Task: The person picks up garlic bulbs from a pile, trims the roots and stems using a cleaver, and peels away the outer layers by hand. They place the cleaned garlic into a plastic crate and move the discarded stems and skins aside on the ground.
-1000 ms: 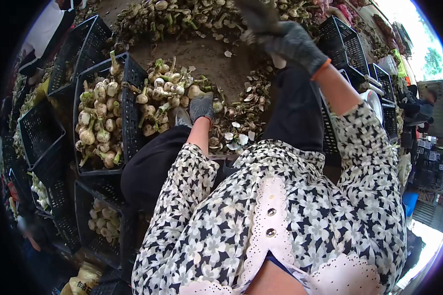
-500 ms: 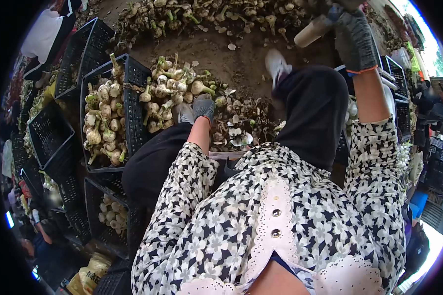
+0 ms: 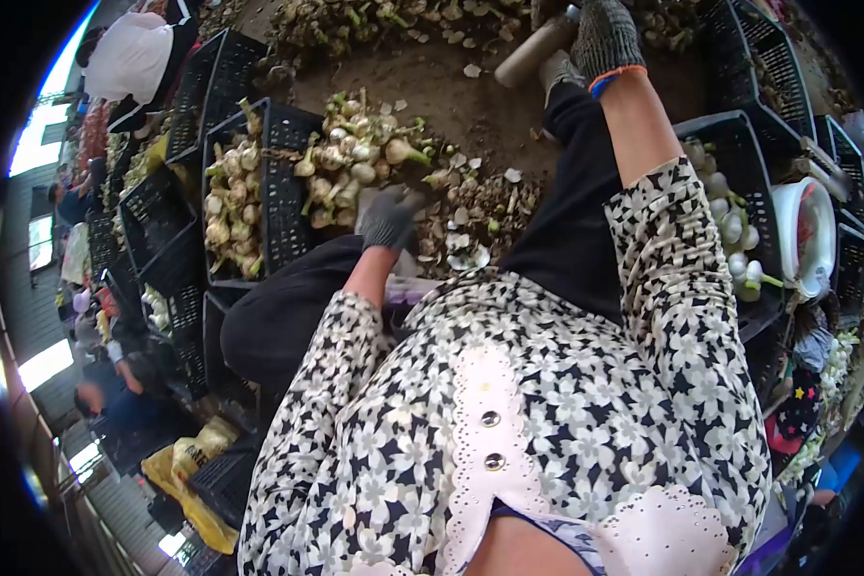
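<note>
My left hand (image 3: 389,221), in a dark grey knit glove, is just above my bent knee, beside a heap of garlic bulbs (image 3: 355,154) with cut stems. Its fingers are smeared by motion, and nothing shows clearly in them. Higher up, my right hand (image 3: 606,40), in a grey glove with an orange cuff, is closed round one end of a pale cylindrical tool (image 3: 536,53). The frame's top edge partly hides that grip. Loose skins and trimmings (image 3: 475,206) lie on the ground between my legs.
At left stands a black crate of garlic (image 3: 235,206). Another crate, with cleaner white bulbs (image 3: 734,230), is at right, beside a white bucket (image 3: 806,240). More garlic (image 3: 384,21) lies across the top. Other people (image 3: 130,58) are at the left.
My right hand and the pale cylindrical tool have moved left, as has my right leg. My left hand has drawn slightly back from the garlic heap. The view has turned, showing more at right.
</note>
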Demonstrator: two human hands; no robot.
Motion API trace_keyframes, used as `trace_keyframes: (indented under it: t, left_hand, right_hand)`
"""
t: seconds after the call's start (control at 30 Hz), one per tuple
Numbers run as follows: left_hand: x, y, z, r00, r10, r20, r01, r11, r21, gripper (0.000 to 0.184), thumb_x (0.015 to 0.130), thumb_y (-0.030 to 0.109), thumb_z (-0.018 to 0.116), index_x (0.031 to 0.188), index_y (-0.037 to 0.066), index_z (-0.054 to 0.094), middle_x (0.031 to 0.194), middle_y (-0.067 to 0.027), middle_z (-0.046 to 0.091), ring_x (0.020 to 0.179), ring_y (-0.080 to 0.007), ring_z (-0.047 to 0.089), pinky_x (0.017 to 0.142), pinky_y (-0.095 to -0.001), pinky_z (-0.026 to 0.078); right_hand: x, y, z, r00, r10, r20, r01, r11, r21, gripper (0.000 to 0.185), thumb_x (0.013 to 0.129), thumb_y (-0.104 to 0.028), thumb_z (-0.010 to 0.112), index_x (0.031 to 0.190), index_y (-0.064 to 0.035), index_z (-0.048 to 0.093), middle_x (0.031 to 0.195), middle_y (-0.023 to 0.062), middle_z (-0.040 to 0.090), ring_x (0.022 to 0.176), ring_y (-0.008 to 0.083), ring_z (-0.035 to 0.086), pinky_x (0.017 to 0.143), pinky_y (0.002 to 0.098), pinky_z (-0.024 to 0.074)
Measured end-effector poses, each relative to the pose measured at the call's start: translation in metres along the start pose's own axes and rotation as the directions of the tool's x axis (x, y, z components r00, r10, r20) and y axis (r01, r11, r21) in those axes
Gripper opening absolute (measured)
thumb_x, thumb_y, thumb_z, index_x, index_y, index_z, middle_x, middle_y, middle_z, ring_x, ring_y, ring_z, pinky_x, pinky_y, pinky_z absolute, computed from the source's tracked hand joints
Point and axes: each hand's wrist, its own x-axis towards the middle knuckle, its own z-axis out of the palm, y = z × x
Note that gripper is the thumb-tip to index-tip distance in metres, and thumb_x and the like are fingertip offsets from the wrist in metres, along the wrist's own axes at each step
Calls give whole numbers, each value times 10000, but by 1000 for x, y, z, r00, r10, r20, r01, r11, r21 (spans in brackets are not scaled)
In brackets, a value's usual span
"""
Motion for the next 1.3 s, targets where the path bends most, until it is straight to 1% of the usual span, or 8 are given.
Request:
trace_keyframes:
  t: [0.17,0.3,0.43,0.57,0.8,0.97,1.07,1.3]
  left_hand:
    - [58,58,-65,948,-4,-319,-92,954,-286,464,777,441,503,558,39,584,484,-140,523,455,-201,507,485,-335,394]
    - [97,78,-99,921,-335,-201,-29,455,-890,366,759,348,583,642,1,570,565,-36,507,507,-130,420,466,-285,357]
    - [151,102,-102,959,-222,-176,-90,348,-933,335,742,341,609,662,17,581,593,-3,472,506,-121,383,462,-276,344]
    - [113,117,-114,966,-86,-243,-160,541,-826,283,740,310,621,700,31,589,604,7,474,528,-79,387,512,-257,370]
    - [110,37,-137,990,-138,-39,-4,249,-969,232,804,270,527,782,41,558,669,-82,575,517,-211,540,494,-368,478]
    - [89,-1,-187,946,-237,-219,-121,367,-922,211,819,231,507,799,25,553,687,-92,577,518,-205,543,505,-351,476]
    - [77,-24,-226,901,37,-433,-364,609,-705,176,836,144,475,820,-5,566,703,-95,584,541,-160,553,519,-262,465]
    - [13,-115,-238,879,16,-477,-175,941,-291,170,814,118,484,849,-5,595,783,-66,603,756,-138,561,662,-241,447]
  right_hand:
    - [30,51,-5,982,8,-191,17,991,131,137,775,-184,522,813,-52,517,605,52,471,483,167,444,445,307,352]
    - [29,49,-16,978,40,-203,-14,992,128,147,773,-187,523,823,-49,530,609,54,479,489,170,447,457,308,357]
    - [34,49,-37,956,30,-293,-3,996,92,145,774,-183,523,818,-46,542,613,58,498,493,171,456,461,309,363]
    - [20,43,-61,943,15,-334,-7,1000,25,145,774,-179,523,814,-43,554,616,62,517,497,171,464,465,310,368]
    - [16,27,-28,979,14,-205,-38,993,-115,147,775,-172,522,806,-39,575,623,69,550,504,172,479,473,313,379]
    - [9,28,19,997,46,-69,-55,989,-136,150,775,-166,521,800,-36,591,627,74,574,509,173,490,478,315,386]
    - [11,40,25,999,34,-12,-34,999,-9,155,771,-162,526,805,-31,600,616,80,586,529,180,518,479,317,392]
    - [40,67,14,973,-59,224,55,998,26,168,777,-118,535,883,4,581,775,53,586,627,144,559,581,271,470]
